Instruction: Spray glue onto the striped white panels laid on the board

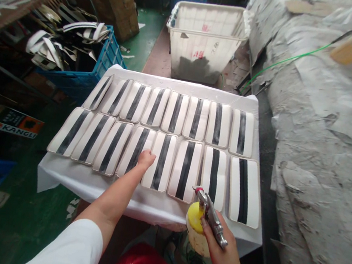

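My right hand (224, 249) is wrapped round a metal spray gun (212, 215), which has a yellow-lidded cup (197, 220) beneath it. The gun's nozzle points away from me over the near edge of the table. My left hand (146, 159) is closed above the near row, between a striped panel (133, 148) and its right-hand neighbour (159, 160). Whatever its fingers may grip is hidden. Two rows of white rounded panels, each with a black lengthwise stripe, lie on the white-covered table (154, 206).
Beyond the table stands a white plastic bin (206, 45). To the left are a blue crate (105, 54) heaped with striped offcuts and a cardboard barrel (114, 6). A rough, paper-covered surface (322, 167) runs along the right, with a green hose (287, 60) over it.
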{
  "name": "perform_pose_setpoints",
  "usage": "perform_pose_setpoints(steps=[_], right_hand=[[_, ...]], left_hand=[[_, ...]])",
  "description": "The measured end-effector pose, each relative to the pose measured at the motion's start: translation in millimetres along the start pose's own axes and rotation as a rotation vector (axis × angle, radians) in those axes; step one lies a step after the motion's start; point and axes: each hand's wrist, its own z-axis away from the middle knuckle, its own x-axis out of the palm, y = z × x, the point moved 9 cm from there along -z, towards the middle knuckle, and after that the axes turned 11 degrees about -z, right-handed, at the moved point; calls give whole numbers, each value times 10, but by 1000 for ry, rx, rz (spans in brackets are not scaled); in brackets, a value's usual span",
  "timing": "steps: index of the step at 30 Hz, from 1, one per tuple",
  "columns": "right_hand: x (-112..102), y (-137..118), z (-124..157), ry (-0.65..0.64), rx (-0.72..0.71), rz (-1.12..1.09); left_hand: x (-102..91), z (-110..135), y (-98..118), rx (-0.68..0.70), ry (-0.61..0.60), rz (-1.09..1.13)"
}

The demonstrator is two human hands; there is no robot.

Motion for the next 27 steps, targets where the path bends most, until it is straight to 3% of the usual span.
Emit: perform_pose_setpoints(steps=[2,4,6,8,10,17,27], right_hand=[[16,-5,-22,-5,-3,-13],[38,-30,-43,-16,-4,-25],[65,-79,-65,-35,-9,-35],[83,-137,-91,-44,-9,-39],[102,-185,-122,-51,-2,-38],[189,-289,-251,-60,-22,-17],[234,-459,-277,-67,-53,28]], left_hand=[[-34,38,27,7,73,-56],[-93,107,169,137,202,-167],[-53,221,446,431,263,-286],[74,359,693,735,215,-359],[136,434,832,885,178,-404],[113,416,1037,781,149,-490],[130,414,838,582,185,-411]])
